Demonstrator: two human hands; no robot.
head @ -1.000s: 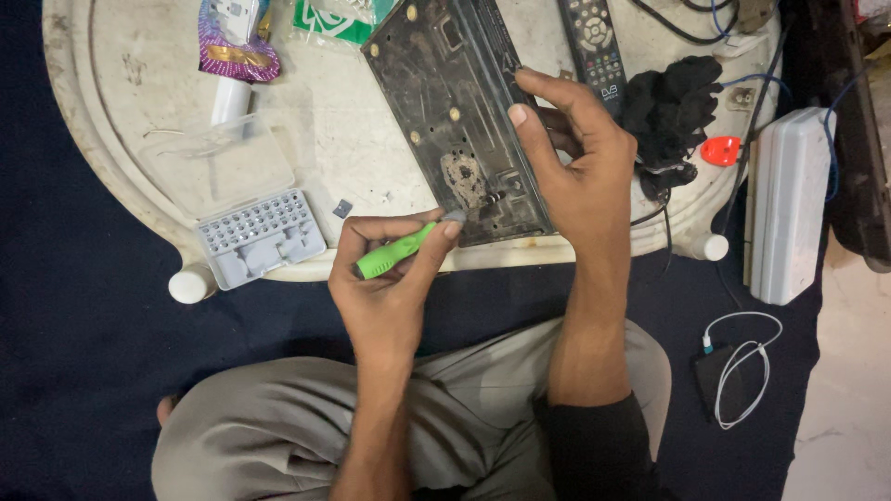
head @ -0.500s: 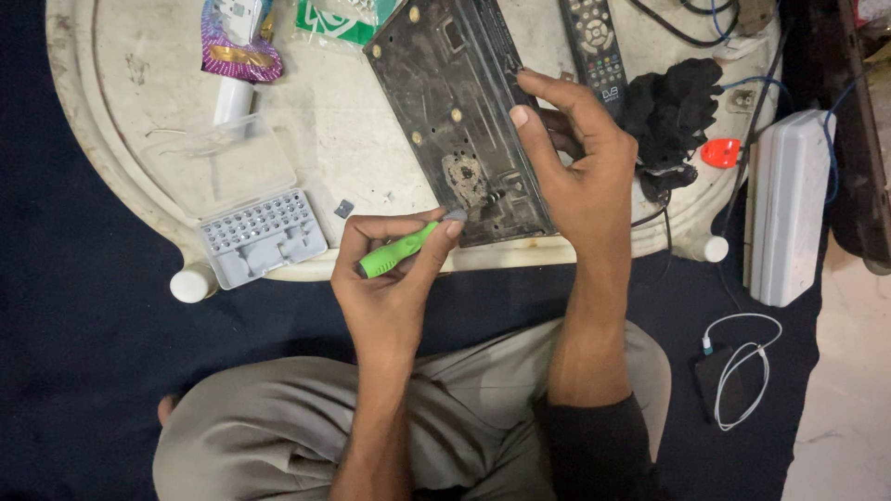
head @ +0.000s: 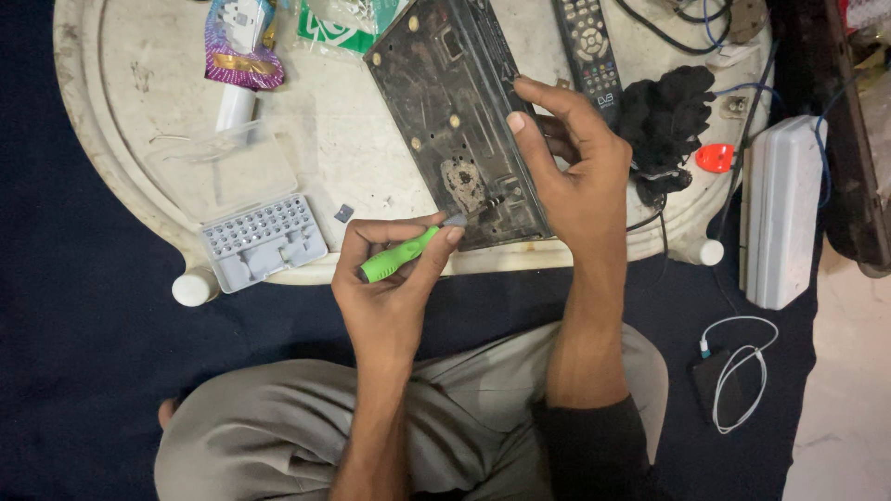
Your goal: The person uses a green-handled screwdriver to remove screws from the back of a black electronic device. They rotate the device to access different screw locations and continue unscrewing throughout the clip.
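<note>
My left hand (head: 390, 278) grips a green-handled screwdriver (head: 399, 256), its tip touching the lower part of a dark, dusty circuit panel (head: 455, 102). The panel lies tilted on a round white table (head: 139, 102). My right hand (head: 571, 176) rests on the panel's right edge, fingers curled over it and holding it steady. The screwdriver's tip meets a worn, rusty patch near the panel's bottom edge.
An open grey bit case (head: 264, 243) with a clear lid sits at the table's front left. A black remote (head: 587, 42), black cloth (head: 673, 116), small red object (head: 715, 158), white box (head: 781, 209), a purple packet (head: 237, 42) and a white cable (head: 738, 371) lie around.
</note>
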